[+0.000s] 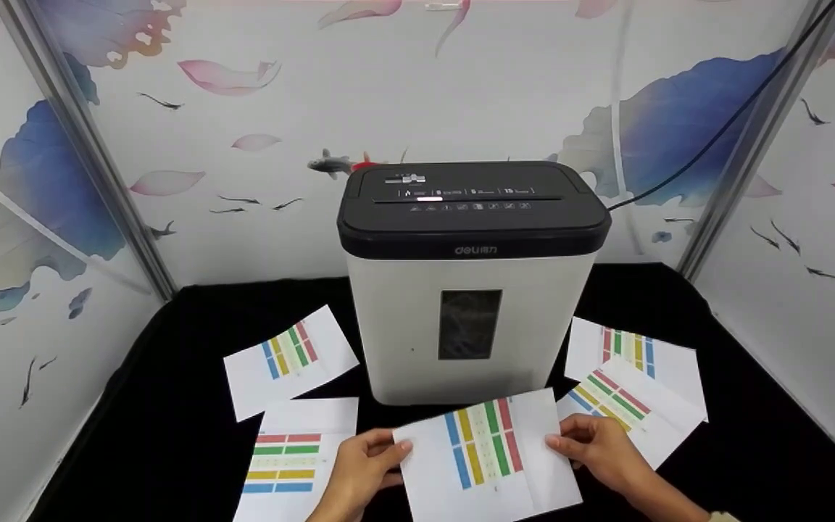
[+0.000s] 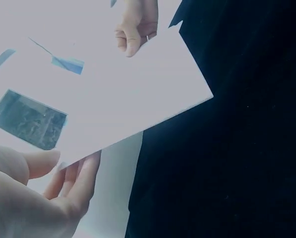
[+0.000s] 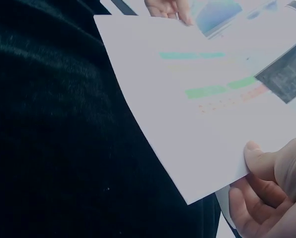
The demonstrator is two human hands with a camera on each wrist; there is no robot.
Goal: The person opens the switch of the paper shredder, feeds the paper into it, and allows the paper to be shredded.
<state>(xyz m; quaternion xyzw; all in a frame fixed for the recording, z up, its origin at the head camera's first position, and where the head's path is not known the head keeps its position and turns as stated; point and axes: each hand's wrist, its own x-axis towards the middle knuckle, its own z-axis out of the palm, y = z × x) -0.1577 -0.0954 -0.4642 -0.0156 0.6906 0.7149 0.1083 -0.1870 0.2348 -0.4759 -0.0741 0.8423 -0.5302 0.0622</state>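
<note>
A white sheet of paper [image 1: 425, 478] printed with blue, yellow, green and red bars is held up in front of the shredder [image 1: 403, 326]. My left hand [image 1: 359, 467] pinches its left edge, thumb on the face and fingers behind. At the opposite edge my right hand [image 1: 606, 449] pinches it the same way. Both wrist views show the thumbs pressed on the sheet, with the left hand [image 2: 48, 193] and the right hand [image 3: 272, 188] close up. The shredder has a dark lid with a narrow slot [image 1: 475, 199] and a small dark window [image 1: 470, 325].
Two printed sheets lie at the left, one farther back [image 1: 251, 380] and one nearer [image 1: 338, 420]. At the right, a near sheet [image 1: 667, 413] overlaps a far sheet [image 1: 678, 370]. Black cloth [image 1: 193, 341] covers the table. A black cable [image 1: 722, 130] runs from the shredder to the upper right.
</note>
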